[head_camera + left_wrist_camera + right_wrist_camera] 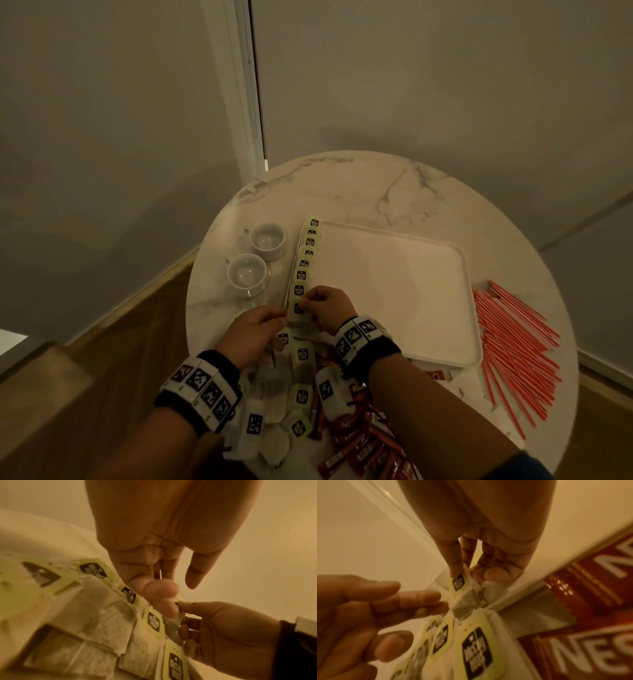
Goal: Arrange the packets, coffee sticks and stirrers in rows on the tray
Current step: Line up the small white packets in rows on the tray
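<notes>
At tray near-left corner: right hand pinches tea packet at near end of packet row. Left hand just beside, fingers loose, touching packet edge. Coffee sticks nearer than tray; stirrers right of tray.

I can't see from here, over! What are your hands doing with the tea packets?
Right hand pinches a tea packet at the row's near end on the tray. Left hand open, fingertips beside it. Nothing blocking.
</notes>
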`<state>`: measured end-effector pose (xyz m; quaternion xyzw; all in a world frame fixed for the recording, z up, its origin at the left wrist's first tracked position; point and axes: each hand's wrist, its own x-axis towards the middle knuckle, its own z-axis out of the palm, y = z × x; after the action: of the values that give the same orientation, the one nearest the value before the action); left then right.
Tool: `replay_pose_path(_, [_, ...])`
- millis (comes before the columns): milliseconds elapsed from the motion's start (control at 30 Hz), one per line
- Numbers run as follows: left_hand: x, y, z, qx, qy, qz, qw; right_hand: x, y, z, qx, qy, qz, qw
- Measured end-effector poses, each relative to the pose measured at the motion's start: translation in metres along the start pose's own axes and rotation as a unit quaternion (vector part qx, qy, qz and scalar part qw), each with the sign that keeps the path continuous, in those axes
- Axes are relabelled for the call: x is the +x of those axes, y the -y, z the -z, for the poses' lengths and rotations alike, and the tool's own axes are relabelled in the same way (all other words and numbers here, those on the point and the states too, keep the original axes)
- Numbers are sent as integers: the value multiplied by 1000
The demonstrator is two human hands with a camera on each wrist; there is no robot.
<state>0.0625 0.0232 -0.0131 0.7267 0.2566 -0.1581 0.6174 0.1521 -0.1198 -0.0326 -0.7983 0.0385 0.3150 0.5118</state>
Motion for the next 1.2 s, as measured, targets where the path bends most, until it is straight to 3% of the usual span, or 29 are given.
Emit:
replay_pose_path(167, [8, 5, 2, 164, 1, -109, 980, 6, -4, -4, -30, -23, 11, 999])
replay_pose_path(467, [21, 19, -6, 357, 39, -152, 921, 5, -14, 1, -69, -94, -2, 993])
replay_pose_path(700, [25, 20, -10, 358, 9, -156, 921, 0, -19, -4, -91, -96, 8, 991])
replay_pose_path(1200, [24, 19, -8, 321, 10, -159, 933, -3, -18, -6, -95, -104, 7, 990])
